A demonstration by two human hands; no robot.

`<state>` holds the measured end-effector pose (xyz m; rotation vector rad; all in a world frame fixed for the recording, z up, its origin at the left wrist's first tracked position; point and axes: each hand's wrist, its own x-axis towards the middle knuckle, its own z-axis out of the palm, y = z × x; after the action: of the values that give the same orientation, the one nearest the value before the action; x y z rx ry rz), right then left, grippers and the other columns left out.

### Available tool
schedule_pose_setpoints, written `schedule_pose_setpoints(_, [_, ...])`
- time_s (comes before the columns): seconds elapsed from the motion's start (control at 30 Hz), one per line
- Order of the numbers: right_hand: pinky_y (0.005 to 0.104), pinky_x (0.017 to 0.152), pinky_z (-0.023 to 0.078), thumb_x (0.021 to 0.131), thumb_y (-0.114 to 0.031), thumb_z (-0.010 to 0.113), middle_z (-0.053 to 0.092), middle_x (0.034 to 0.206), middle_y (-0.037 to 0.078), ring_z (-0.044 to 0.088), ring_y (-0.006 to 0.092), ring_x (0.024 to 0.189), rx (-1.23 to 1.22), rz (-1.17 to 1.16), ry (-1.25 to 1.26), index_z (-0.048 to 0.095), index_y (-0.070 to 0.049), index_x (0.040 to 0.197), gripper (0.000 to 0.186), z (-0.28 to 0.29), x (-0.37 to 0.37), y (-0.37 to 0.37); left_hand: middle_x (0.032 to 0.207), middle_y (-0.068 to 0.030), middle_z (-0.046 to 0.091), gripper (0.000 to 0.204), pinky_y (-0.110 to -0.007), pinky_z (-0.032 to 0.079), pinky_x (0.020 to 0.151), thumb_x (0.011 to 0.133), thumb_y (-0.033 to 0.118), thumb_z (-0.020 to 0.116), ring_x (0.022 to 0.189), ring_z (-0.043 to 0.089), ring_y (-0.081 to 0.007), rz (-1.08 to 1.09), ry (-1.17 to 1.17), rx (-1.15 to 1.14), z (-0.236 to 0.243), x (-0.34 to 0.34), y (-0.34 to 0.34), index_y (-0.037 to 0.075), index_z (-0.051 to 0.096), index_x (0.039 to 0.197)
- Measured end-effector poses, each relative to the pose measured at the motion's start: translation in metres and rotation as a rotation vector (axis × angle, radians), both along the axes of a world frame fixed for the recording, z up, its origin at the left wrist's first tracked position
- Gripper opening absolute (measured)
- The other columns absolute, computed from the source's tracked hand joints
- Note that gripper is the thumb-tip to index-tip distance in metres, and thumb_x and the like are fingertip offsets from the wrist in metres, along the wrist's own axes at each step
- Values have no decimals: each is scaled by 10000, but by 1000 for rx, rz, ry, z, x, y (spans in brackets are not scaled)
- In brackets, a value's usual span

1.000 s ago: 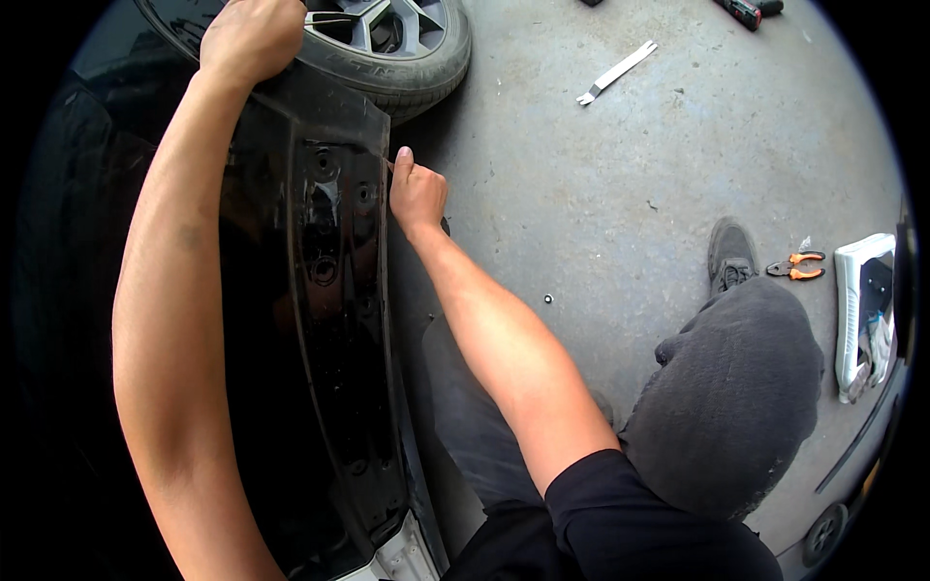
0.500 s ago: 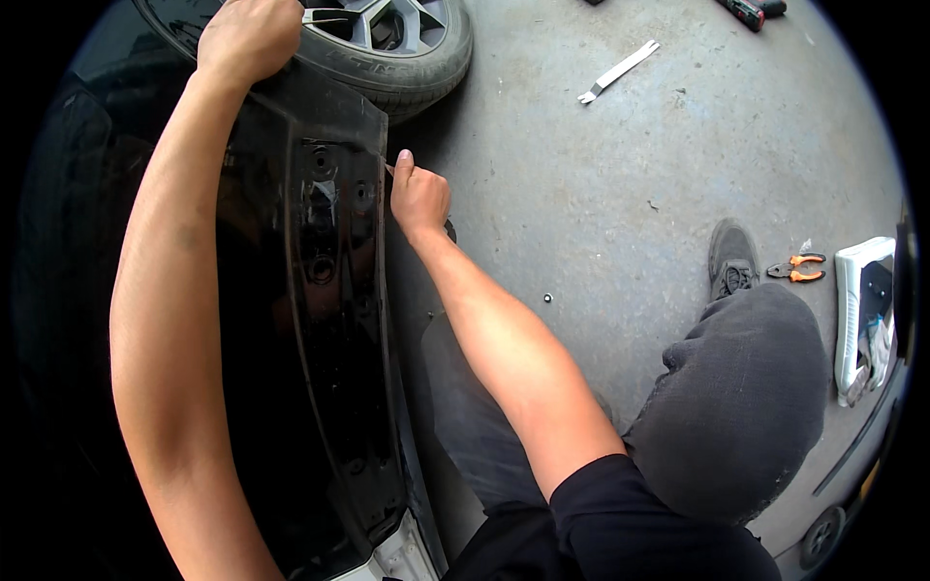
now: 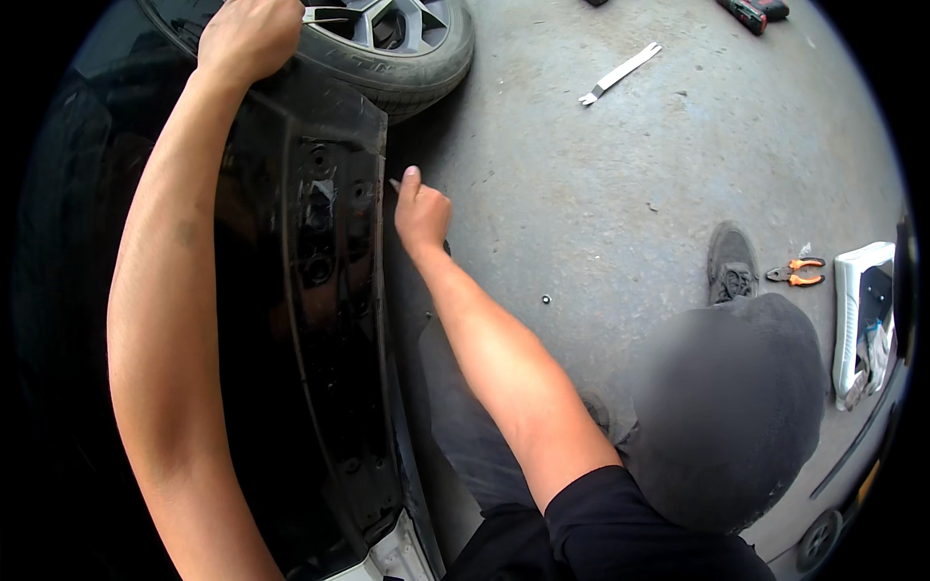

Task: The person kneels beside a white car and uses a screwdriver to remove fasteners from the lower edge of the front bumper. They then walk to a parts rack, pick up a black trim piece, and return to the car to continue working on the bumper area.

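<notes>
My left hand [image 3: 250,41] is closed at the top of the black car panel [image 3: 254,320], beside the wheel [image 3: 397,58]. A flat silver tool [image 3: 325,15] sticks out of its right side, in front of the rim; the rest of it is hidden by the fingers. Lower down, my right hand [image 3: 423,215] is a closed fist with the thumb on top, just right of the panel's edge. A thin pointed tip [image 3: 394,184] shows beside the thumb, close to that edge, but I cannot make out what it belongs to.
On the grey floor [image 3: 620,184] lie a silver forked pry tool [image 3: 620,74], a small nut-like piece [image 3: 545,299] and orange-handled pliers [image 3: 796,272]. A red and black power tool [image 3: 746,14] is at the top right. A white-rimmed tray [image 3: 852,320] stands at the far right.
My right hand has moved slightly down, and its tip now sits a little lower and apart from the panel edge. My left hand stays in place.
</notes>
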<state>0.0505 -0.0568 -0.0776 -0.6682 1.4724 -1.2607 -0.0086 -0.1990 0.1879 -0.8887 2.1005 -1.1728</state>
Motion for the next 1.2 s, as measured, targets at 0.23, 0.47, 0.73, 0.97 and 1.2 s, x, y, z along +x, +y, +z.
schedule_pose_setpoints(0.23, [486, 694, 481, 957, -419, 353, 639, 720, 226, 619, 417, 727, 56, -24, -45, 722, -45, 766, 558, 9, -11, -15, 786, -185, 664, 243, -437, 460, 843, 788, 52, 466, 806, 645, -341, -43, -15, -13, 0, 3, 1, 52, 695, 867])
schedule_pose_setpoints(0.47, [496, 686, 481, 958, -424, 340, 632, 697, 232, 615, 424, 702, 42, -23, -9, 706, -19, 726, 593, 12, -7, -27, 783, -185, 663, 252, -445, 456, 847, 788, 60, 462, 806, 645, -341, -24, 14, -11, 1, -5, 3, 65, 698, 877])
schedule_pose_setpoints(0.73, [503, 677, 474, 958, -399, 348, 610, 670, 248, 604, 436, 682, -22, -34, 2, 672, 13, 670, 597, 9, 0, -27, 776, -186, 660, 254, -446, 457, 836, 792, 59, 453, 792, 645, -345, 16, 8, -22, 0, -8, 5, 71, 693, 875])
schedule_pose_setpoints(0.97, [497, 677, 479, 960, -382, 345, 609, 659, 246, 607, 433, 672, -81, -59, 15, 679, 12, 678, 588, 7, 0, -27, 761, -156, 679, 221, -385, 450, 840, 759, 134, 497, 765, 661, -293, 215, -4, -79, 0, -25, 16, 51, 696, 711])
schedule_pose_setpoints(1.2, [489, 681, 493, 955, -383, 364, 619, 675, 244, 617, 428, 681, -84, -43, 43, 694, -9, 690, 564, 10, 4, -23, 759, -190, 656, 239, -432, 461, 818, 776, 57, 457, 772, 642, -348, -38, 28, -14, 2, 2, 2, 62, 687, 840])
